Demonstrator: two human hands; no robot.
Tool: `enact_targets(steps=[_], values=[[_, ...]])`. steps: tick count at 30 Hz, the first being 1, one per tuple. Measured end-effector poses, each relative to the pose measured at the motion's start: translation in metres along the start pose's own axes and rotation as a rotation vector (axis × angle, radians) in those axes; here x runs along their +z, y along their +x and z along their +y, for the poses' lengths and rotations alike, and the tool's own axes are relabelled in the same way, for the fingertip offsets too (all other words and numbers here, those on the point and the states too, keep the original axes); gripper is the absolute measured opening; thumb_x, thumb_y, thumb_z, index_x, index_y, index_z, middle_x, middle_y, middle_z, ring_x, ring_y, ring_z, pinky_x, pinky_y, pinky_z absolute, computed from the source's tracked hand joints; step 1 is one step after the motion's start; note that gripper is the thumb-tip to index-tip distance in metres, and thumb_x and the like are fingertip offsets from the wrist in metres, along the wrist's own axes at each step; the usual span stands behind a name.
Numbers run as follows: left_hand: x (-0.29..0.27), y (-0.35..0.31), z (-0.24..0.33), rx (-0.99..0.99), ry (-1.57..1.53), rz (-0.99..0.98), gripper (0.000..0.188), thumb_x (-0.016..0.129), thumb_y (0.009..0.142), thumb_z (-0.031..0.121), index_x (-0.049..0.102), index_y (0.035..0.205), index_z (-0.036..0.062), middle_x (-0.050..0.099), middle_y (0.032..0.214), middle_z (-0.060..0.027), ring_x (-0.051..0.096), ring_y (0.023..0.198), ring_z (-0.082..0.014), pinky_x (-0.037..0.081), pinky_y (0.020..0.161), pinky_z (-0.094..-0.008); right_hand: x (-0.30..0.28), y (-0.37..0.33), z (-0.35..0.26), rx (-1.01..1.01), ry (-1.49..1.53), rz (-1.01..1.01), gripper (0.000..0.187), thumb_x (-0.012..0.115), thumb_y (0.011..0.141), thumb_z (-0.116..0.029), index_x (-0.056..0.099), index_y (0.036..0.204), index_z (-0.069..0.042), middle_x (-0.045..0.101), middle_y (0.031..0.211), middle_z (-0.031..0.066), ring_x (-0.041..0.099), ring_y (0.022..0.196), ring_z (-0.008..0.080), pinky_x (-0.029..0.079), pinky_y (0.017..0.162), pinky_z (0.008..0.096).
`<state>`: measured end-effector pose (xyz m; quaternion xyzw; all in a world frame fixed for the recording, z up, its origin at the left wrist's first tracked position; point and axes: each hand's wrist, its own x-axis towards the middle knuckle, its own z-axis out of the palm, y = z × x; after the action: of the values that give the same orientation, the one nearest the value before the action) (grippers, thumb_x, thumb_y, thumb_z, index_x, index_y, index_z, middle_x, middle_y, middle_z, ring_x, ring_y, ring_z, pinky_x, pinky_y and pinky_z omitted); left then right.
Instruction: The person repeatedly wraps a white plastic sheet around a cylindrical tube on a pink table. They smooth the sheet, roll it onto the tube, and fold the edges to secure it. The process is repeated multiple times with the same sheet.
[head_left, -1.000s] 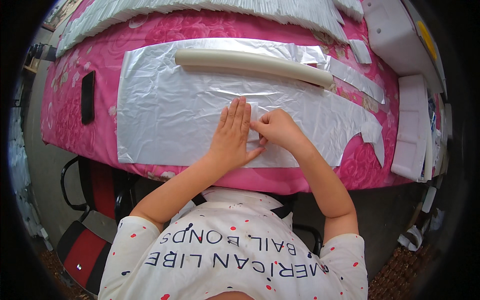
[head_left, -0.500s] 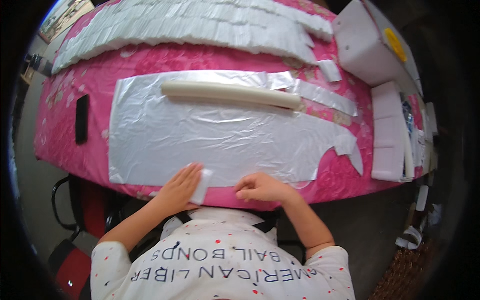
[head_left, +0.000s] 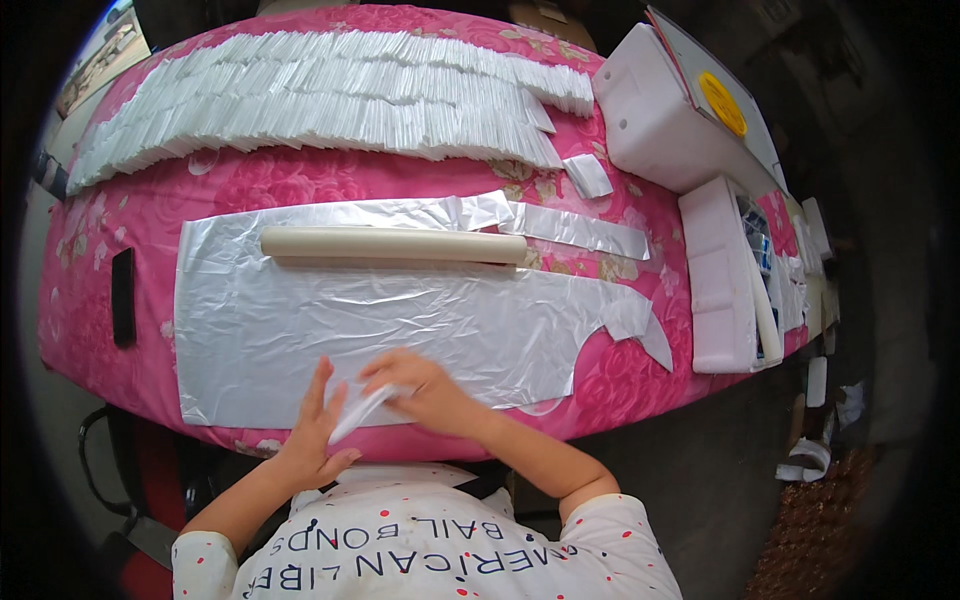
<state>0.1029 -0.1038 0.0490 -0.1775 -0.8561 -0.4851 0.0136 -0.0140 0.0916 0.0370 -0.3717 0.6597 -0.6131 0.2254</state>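
A small folded white piece of thin sheet stands tilted between my hands at the table's near edge. My right hand, a little blurred, pinches its upper end. Beside its lower end is my left hand, with fingers stretched and thumb apart; whether its palm touches the piece is hard to see. Just beyond both hands a large silvery-white plastic sheet lies flat and wrinkled, its right end cut unevenly. A cream-coloured roll or tube rests across its far part.
Rows of folded white pieces fill the table's far side, with a single piece at their right. A black phone-like slab lies left on the pink flowered cloth. White foam boxes stand right, one holding assorted items.
My left hand has lifted from lying flat, its fingers now spread. My right hand has moved left and taken the white piece, which is now raised. The view has shifted.
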Motion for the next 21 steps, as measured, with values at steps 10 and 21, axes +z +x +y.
enact_targets(steps=[10,21], values=[[0.008,0.022,-0.013,-0.125,0.201,-0.001,0.069,0.063,0.075,0.014,0.03,0.134,-0.0009,0.016,0.143,-0.0278,0.021,0.131,-0.0435,0.021,0.105,-0.047,-0.334,0.042,0.04,-0.039,-1.171,1.077,0.028,0.062,0.072,-0.001,0.067,0.098,-0.01,0.058,0.091,0.0086,0.057,0.081,0.0208,0.046,0.068,0.0322],[0.015,0.035,-0.018,-0.133,0.313,-0.133,0.064,0.064,0.075,0.018,0.036,0.13,-0.0016,0.025,0.14,-0.0262,0.026,0.129,-0.0422,0.026,0.104,-0.0459,-0.287,0.044,0.065,-0.007,-1.307,0.63,0.046,0.059,0.071,-0.016,0.057,0.116,-0.013,0.053,0.119,0.013,0.044,0.113,0.0317,0.03,0.097,0.0486]])
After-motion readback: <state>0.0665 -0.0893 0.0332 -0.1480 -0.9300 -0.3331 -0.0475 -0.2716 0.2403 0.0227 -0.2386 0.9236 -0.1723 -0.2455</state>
